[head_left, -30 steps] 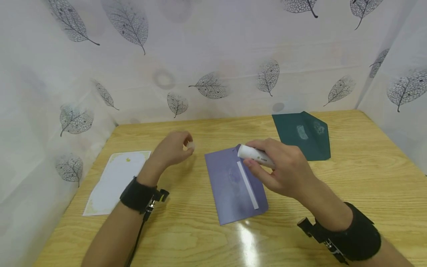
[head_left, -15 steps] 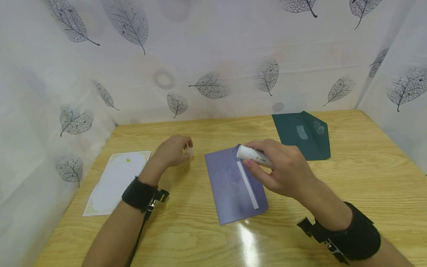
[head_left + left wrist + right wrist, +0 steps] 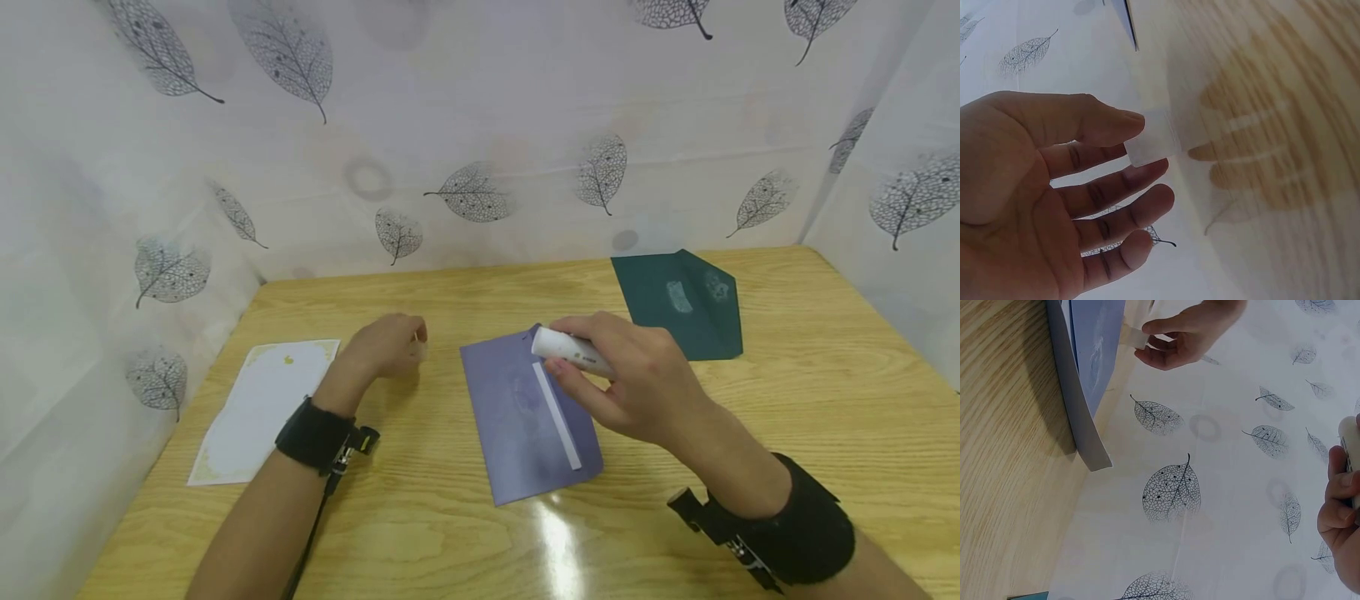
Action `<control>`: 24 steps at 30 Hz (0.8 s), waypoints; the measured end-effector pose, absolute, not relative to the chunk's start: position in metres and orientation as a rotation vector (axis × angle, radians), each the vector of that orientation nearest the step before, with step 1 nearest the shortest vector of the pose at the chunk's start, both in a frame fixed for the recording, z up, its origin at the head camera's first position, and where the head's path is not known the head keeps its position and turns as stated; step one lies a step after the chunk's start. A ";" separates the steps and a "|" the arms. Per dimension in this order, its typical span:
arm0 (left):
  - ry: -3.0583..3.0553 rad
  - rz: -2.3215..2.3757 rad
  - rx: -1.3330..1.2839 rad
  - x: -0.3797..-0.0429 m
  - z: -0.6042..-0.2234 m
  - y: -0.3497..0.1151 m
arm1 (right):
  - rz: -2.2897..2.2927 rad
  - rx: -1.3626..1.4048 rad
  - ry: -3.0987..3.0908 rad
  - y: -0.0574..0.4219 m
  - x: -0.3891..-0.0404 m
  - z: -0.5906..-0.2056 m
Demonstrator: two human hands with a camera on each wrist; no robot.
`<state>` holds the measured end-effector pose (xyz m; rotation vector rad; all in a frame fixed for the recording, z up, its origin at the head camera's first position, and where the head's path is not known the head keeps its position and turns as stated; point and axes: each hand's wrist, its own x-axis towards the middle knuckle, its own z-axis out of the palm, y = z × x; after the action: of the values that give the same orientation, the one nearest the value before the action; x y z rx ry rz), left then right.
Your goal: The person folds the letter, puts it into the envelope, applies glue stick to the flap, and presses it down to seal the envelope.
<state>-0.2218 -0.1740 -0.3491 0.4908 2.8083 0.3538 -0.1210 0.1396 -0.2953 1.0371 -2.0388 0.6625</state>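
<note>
My left hand [image 3: 384, 346] pinches a small translucent cap [image 3: 1152, 139] between thumb and finger, low over the table left of the purple envelope. The other fingers are spread loosely below it in the left wrist view. My right hand [image 3: 637, 375] grips a white glue stick [image 3: 573, 351], tilted, its end over the top right part of the purple envelope [image 3: 504, 425]. That envelope lies at the centre with a whitish smear on its face. A white strip [image 3: 557, 417] runs along its right side, and its flap [image 3: 1088, 434] stands up from the table in the right wrist view.
At the back right lies a dark green envelope [image 3: 651, 307] with pale patches on it. A white sheet with yellow corner ornaments [image 3: 243, 412] rests at the left, partly behind the left forearm. A leaf-patterned curtain [image 3: 517, 100] hangs behind the wooden table [image 3: 420, 533].
My left hand has moved slightly down and left, lowering the cap toward the table. The right hand keeps the glue stick in nearly the same place over the envelope.
</note>
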 end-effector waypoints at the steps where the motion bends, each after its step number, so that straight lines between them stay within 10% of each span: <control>1: 2.814 0.340 0.501 -0.221 -0.348 -0.174 | 0.660 1.037 -2.042 0.140 -0.121 -0.295; 24: 3.137 0.287 0.853 -0.186 -0.312 -0.139 | 0.709 1.077 -1.895 0.139 -0.126 -0.297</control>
<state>-0.1860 -0.1388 -0.3116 0.8525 3.1373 0.2866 -0.1256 0.1389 -0.2968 1.0773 -1.8952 0.7092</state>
